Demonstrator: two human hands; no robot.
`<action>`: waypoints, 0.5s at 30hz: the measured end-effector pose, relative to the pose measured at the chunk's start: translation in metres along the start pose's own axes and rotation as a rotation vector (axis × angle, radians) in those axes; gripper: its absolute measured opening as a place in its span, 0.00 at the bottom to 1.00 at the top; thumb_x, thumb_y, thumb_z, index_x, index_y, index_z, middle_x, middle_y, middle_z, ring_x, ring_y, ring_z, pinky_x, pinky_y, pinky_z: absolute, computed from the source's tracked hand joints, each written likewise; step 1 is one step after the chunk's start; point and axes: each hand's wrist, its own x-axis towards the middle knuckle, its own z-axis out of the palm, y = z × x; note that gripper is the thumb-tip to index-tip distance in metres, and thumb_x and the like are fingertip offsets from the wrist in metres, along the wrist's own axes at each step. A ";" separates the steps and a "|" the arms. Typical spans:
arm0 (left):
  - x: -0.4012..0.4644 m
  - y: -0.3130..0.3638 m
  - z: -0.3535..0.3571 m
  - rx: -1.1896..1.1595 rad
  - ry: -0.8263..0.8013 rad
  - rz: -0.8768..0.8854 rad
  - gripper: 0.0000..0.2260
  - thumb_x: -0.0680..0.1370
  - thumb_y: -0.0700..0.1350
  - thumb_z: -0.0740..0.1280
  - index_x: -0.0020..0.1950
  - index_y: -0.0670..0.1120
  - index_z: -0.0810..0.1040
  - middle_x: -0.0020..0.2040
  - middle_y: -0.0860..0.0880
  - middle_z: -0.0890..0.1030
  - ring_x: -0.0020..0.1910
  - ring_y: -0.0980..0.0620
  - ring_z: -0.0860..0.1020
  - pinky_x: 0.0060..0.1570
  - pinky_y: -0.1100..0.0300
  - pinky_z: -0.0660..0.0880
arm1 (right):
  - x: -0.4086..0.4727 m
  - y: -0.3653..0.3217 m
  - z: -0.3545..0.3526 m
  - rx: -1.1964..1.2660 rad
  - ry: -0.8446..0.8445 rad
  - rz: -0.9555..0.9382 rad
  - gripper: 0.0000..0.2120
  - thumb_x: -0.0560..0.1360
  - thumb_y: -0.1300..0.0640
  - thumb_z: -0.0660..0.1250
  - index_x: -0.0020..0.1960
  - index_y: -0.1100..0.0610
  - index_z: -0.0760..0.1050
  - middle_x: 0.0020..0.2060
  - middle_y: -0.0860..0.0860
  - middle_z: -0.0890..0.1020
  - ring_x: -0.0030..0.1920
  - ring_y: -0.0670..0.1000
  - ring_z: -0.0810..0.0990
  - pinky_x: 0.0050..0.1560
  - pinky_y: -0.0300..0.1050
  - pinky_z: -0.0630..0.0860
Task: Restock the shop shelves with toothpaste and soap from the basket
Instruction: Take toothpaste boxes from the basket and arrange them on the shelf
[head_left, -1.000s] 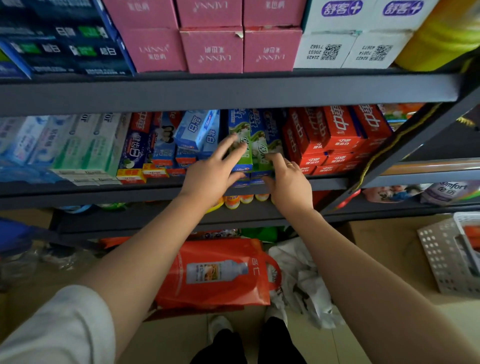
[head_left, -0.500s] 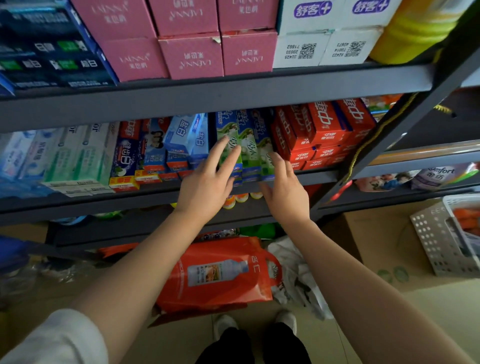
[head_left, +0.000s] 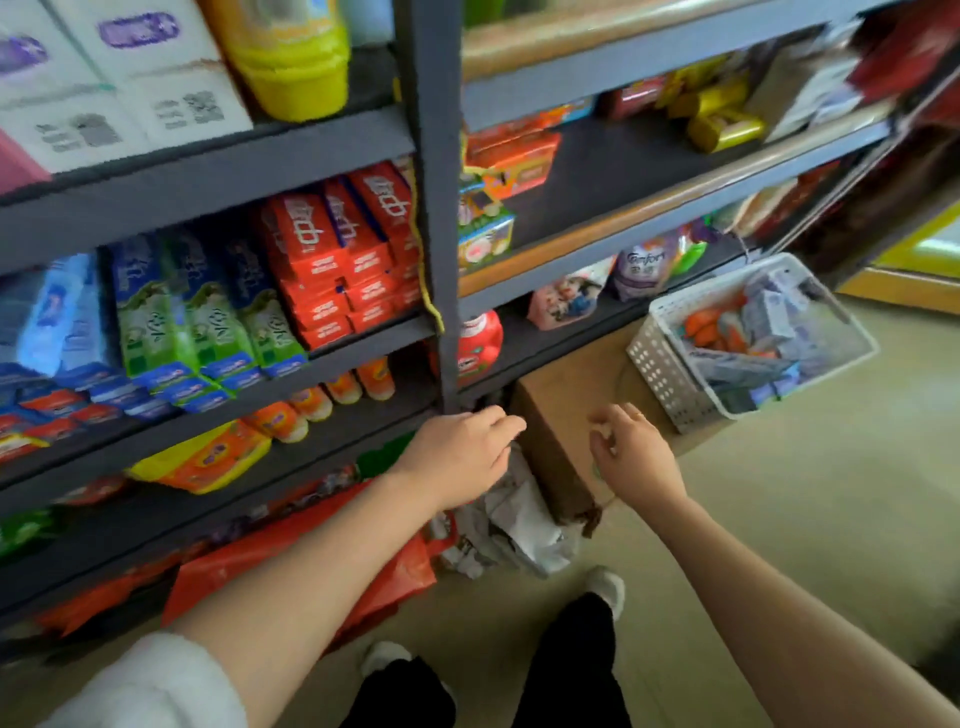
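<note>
Both hands hold nothing rn. Left hand (head_left: 460, 457) has loose curled fingers; right hand (head_left: 631, 460) has fingers a bit spread, near the cardboard box (head_left: 558, 415). Green toothpaste boxes (head_left: 208, 322) sit on the shelf (head_left: 358, 338). The basket (head_left: 670, 374) on the box has lots of packs inside, so I think much is left to do.

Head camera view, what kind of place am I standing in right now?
Most likely a small shop aisle: grey shelves packed with red toothpaste boxes, and a white basket of stock sitting on a cardboard box.
</note>
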 end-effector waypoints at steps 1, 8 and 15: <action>0.023 0.015 0.004 -0.002 -0.044 -0.002 0.15 0.77 0.47 0.56 0.62 0.49 0.73 0.55 0.49 0.78 0.47 0.46 0.81 0.35 0.56 0.75 | 0.005 0.025 -0.012 -0.001 0.006 0.028 0.11 0.75 0.60 0.62 0.56 0.58 0.75 0.53 0.57 0.76 0.48 0.60 0.78 0.47 0.51 0.76; 0.166 0.098 0.045 -0.339 -0.120 -0.192 0.13 0.77 0.46 0.60 0.61 0.51 0.73 0.53 0.53 0.78 0.47 0.50 0.77 0.46 0.54 0.75 | 0.063 0.177 -0.078 0.018 0.048 0.182 0.12 0.74 0.59 0.64 0.56 0.62 0.75 0.54 0.62 0.76 0.53 0.65 0.76 0.52 0.54 0.73; 0.245 0.144 0.109 -0.498 -0.206 -0.319 0.11 0.78 0.43 0.60 0.59 0.48 0.75 0.52 0.50 0.78 0.42 0.53 0.73 0.42 0.62 0.68 | 0.123 0.269 -0.086 -0.139 -0.088 0.224 0.22 0.76 0.53 0.63 0.68 0.56 0.68 0.68 0.61 0.66 0.65 0.64 0.67 0.64 0.53 0.66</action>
